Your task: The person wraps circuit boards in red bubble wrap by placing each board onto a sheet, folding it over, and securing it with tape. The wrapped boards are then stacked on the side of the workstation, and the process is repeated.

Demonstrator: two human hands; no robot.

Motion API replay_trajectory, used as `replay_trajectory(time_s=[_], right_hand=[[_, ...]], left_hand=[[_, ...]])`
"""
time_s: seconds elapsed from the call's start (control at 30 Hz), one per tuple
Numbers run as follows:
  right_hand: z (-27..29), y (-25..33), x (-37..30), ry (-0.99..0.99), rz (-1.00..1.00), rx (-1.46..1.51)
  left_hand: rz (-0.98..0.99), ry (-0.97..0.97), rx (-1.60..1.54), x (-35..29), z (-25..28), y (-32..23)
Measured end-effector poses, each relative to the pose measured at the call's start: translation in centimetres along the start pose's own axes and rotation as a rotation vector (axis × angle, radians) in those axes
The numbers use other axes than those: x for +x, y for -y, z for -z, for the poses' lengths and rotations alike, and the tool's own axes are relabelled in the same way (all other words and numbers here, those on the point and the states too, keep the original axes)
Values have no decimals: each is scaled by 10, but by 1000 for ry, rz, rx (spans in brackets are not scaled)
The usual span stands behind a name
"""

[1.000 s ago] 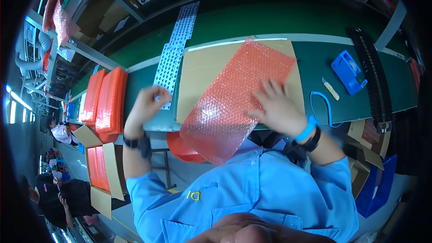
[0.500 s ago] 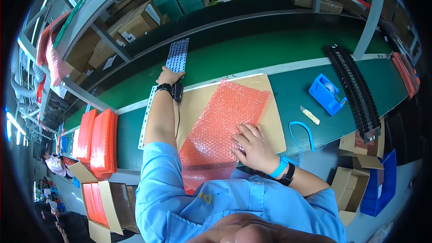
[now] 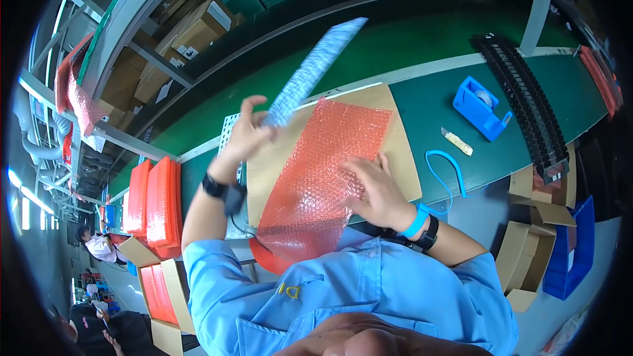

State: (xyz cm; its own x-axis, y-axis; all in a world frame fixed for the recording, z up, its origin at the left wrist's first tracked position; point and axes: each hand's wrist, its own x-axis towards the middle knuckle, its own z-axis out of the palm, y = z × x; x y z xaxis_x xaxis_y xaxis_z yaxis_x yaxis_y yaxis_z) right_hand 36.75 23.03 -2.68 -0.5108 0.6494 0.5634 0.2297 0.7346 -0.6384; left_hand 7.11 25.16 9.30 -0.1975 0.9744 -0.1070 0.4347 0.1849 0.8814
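My left hand (image 3: 247,133) grips one end of a long white-and-blue patterned strip panel (image 3: 315,72), blurred by motion. The panel slants up to the right, above the bench. Under it lies a red bubble-wrap bag (image 3: 323,165), its near end hanging over the bench edge toward me. On the bag's right side my right hand (image 3: 379,188) rests with fingers spread. A sheet of brown cardboard (image 3: 403,138) is beneath the bag. Partly hidden behind my left hand, a white perforated strip (image 3: 228,130) lies along the cardboard's left edge.
Right of the cardboard are a utility knife (image 3: 456,140), a blue tape dispenser (image 3: 482,109), a coiled blue cord (image 3: 455,171) and a long black slotted rack (image 3: 521,105). Red bubble-wrap packs (image 3: 163,201) stand at left. Open cartons (image 3: 521,264) sit below. Two other people are at far left.
My left hand has lifted the strip panel off the far green surface and brought it back toward me, tilting it rightward. My right hand stays on the bag, its fingers shifted slightly.
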Motion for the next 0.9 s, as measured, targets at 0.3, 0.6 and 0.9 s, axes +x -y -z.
replay_trajectory(time_s=[0.3, 0.6, 0.9], right_hand=[[-9, -15, -20, -247, -489, 1024], [8, 18, -29, -105, -457, 1024], [8, 82, -20, 568, -504, 1114]], left_hand=[[-442, -73, 397, -62, -64, 16], [164, 330, -149, -5, -52, 51], [41, 306, -666, -104, -33, -28]])
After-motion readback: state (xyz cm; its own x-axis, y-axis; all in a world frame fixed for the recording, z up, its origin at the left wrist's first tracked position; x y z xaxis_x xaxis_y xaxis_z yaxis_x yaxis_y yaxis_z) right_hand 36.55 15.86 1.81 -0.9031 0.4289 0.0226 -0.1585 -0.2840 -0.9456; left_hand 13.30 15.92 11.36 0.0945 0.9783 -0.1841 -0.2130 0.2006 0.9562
